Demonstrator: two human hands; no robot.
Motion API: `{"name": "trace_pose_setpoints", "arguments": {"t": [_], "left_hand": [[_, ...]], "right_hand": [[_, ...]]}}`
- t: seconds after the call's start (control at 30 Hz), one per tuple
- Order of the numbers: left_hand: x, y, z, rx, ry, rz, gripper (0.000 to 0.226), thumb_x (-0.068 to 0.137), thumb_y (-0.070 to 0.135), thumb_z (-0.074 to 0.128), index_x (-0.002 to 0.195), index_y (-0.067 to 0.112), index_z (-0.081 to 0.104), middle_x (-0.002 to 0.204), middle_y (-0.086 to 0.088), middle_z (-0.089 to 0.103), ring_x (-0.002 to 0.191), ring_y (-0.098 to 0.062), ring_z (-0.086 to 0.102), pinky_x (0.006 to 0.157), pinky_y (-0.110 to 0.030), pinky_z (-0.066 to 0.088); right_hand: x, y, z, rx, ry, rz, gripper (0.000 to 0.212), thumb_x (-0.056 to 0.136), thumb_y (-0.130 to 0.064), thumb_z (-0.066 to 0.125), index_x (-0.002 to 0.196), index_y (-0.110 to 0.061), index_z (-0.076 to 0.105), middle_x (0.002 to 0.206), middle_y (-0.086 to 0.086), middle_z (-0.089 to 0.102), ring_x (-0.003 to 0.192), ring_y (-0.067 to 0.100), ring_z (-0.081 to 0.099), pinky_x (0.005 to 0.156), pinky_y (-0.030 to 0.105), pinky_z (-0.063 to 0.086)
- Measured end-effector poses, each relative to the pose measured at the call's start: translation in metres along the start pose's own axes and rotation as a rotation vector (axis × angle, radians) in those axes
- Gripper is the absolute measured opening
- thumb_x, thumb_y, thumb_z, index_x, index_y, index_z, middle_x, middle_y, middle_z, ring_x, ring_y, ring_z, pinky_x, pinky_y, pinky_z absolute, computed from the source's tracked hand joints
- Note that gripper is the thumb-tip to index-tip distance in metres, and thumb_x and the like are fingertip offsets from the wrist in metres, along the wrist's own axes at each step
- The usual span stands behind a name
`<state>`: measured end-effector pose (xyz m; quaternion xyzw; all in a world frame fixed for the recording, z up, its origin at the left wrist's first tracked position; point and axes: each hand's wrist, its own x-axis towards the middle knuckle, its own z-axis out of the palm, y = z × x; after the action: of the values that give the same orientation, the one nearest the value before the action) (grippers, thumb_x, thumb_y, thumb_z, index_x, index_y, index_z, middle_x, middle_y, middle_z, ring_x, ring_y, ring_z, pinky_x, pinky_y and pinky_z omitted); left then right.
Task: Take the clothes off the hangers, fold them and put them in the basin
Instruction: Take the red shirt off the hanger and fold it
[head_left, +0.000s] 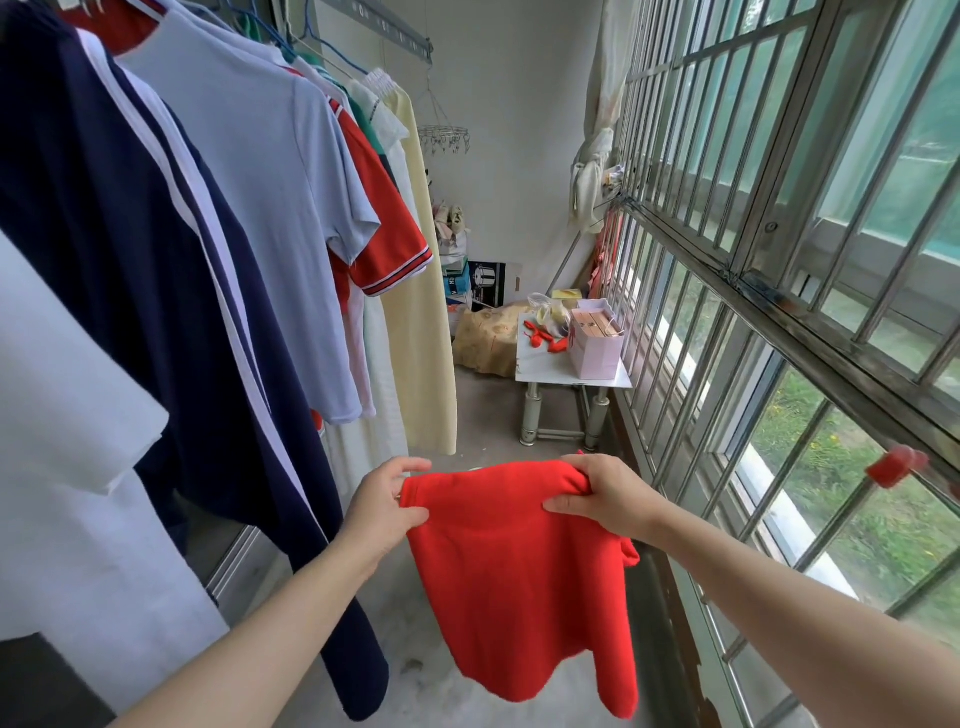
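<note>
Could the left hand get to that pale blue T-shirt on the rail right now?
Probably not yet: the left hand is busy gripping the red garment with the right hand. Nothing blocks the way up to the pale blue T-shirt, so freed, it likely could.

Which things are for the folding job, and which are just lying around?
For the job: red garment, held by left hand and right hand; navy shirt and light blue shirt hanging up. Basin not in view.
Just lying about: small table, pink paper bag, red peg.
</note>
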<state>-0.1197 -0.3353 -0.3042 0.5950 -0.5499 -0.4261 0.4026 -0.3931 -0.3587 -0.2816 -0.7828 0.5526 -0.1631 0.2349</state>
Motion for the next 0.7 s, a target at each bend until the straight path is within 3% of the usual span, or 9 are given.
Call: {"name": "trace_pose_setpoints", "arguments": {"t": [0.07,0.17,0.27,0.33,0.37,0.43,0.5,0.57,0.7], "left_hand": [[-0.002,0.004,0.004,0.145,0.015,0.06,0.059,0.072,-0.012,0.055,0.102,0.038,0.06,0.114,0.006,0.057,0.101,-0.018,0.062,0.083,-0.029,0.054],[-0.01,0.016,0.011,0.311,-0.072,0.205,0.059,0.063,0.014,0.056,0.114,0.044,0.054,0.136,0.012,0.031,0.123,-0.009,0.041,0.093,-0.026,0.045],[-0.016,0.028,0.022,0.537,-0.192,0.408,0.076,0.059,0.047,0.064,0.132,0.04,0.044,0.14,0.02,0.033,0.132,0.0,0.025,0.112,-0.03,0.025],[-0.016,0.03,0.029,0.818,-0.264,0.443,0.094,0.055,0.063,0.068,0.139,0.041,0.032,0.138,0.021,0.039,0.133,-0.003,0.029,0.113,-0.034,0.024],[-0.015,0.028,0.032,0.927,-0.263,0.427,0.093,0.056,0.063,0.069,0.138,0.04,0.031,0.135,0.019,0.046,0.129,-0.007,0.038,0.108,-0.035,0.029],[-0.012,0.023,0.032,0.952,-0.229,0.326,0.069,0.067,0.045,0.071,0.128,0.034,0.042,0.116,0.012,0.061,0.109,-0.017,0.057,0.091,-0.032,0.042],[-0.007,0.023,0.027,0.873,-0.254,0.23,0.033,0.069,0.028,0.069,0.099,0.027,0.056,0.092,0.007,0.065,0.09,-0.02,0.062,0.075,-0.033,0.05],[-0.002,0.027,0.02,0.881,-0.368,0.186,0.018,0.067,0.022,0.07,0.076,0.024,0.055,0.078,0.006,0.062,0.079,-0.019,0.061,0.07,-0.035,0.052],[0.002,0.043,0.014,0.945,-0.554,0.118,0.024,0.07,0.018,0.074,0.091,0.015,0.063,0.087,-0.001,0.066,0.083,-0.02,0.064,0.072,-0.033,0.052]], "right_hand": [[0.001,0.002,0.0,0.045,-0.002,-0.006,0.016,0.074,-0.045,0.072,0.079,-0.036,0.06,0.085,-0.007,0.068,0.086,0.014,0.064,0.084,0.041,0.05],[0.002,0.001,0.0,0.064,-0.015,-0.013,0.015,0.075,-0.04,0.075,0.079,-0.032,0.062,0.081,-0.008,0.067,0.082,0.012,0.063,0.083,0.039,0.05],[0.004,-0.005,0.004,0.047,-0.046,-0.035,0.023,0.077,-0.035,0.075,0.071,-0.038,0.053,0.074,-0.011,0.06,0.079,0.013,0.06,0.08,0.038,0.048],[0.005,-0.01,0.006,0.036,-0.056,-0.044,0.023,0.078,-0.035,0.075,0.072,-0.037,0.053,0.077,-0.009,0.061,0.08,0.015,0.061,0.08,0.037,0.048],[0.005,-0.011,0.007,0.029,-0.066,-0.051,0.024,0.079,-0.035,0.074,0.072,-0.037,0.052,0.078,-0.008,0.061,0.08,0.015,0.06,0.08,0.037,0.047],[0.004,-0.013,0.007,0.022,-0.112,-0.068,0.022,0.079,-0.035,0.074,0.073,-0.037,0.054,0.08,-0.006,0.062,0.079,0.013,0.058,0.08,0.035,0.046],[0.002,-0.011,0.006,-0.011,-0.165,-0.049,0.019,0.077,-0.039,0.075,0.085,-0.027,0.063,0.087,-0.002,0.067,0.084,0.016,0.061,0.082,0.035,0.049],[0.001,-0.006,0.002,-0.127,-0.195,-0.02,0.033,0.074,-0.04,0.075,0.094,-0.017,0.064,0.089,0.0,0.066,0.085,0.02,0.06,0.081,0.037,0.05],[-0.001,0.003,0.0,-0.252,-0.212,-0.02,0.018,0.077,-0.028,0.072,0.078,-0.016,0.059,0.071,-0.002,0.053,0.072,0.02,0.048,0.064,0.031,0.038]]}}
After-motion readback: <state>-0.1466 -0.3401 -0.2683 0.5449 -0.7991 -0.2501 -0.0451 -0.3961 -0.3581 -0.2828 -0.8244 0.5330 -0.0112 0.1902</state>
